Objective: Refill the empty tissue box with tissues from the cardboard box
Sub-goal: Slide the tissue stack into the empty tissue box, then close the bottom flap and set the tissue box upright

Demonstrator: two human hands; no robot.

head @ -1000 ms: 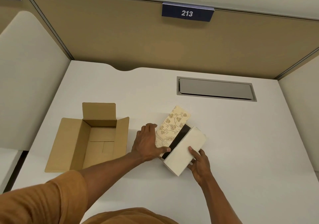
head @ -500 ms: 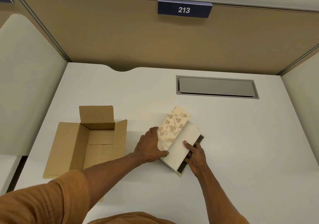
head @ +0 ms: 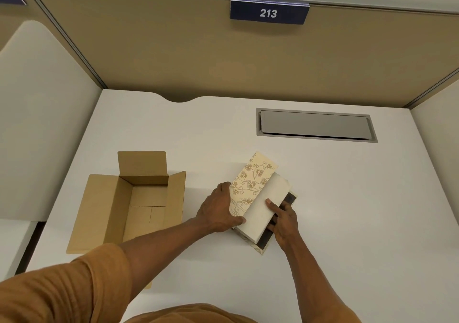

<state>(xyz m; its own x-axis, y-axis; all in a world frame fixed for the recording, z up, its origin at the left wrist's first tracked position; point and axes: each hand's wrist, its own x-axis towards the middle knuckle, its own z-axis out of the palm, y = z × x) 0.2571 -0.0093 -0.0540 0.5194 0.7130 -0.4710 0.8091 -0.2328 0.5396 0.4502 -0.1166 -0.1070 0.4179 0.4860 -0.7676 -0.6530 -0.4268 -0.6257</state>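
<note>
While the cardboard box (head: 129, 203) sat open on the left of the white bench (head: 347, 210) with nothing visible inside, the floral tissue box (head: 250, 183) lay beside it to the right. A white stack of tissues (head: 263, 206) rested partly in its dark opening. The left hand (head: 218, 210) clasped the tissue box's near side, thumb on the stack's edge; the right hand (head: 283, 220) pressed the tissues with fingers at the opening. Farther back were a grey cable hatch (head: 315, 125), tan partition (head: 223, 56) and a sign reading 213 (head: 269, 12).
</note>
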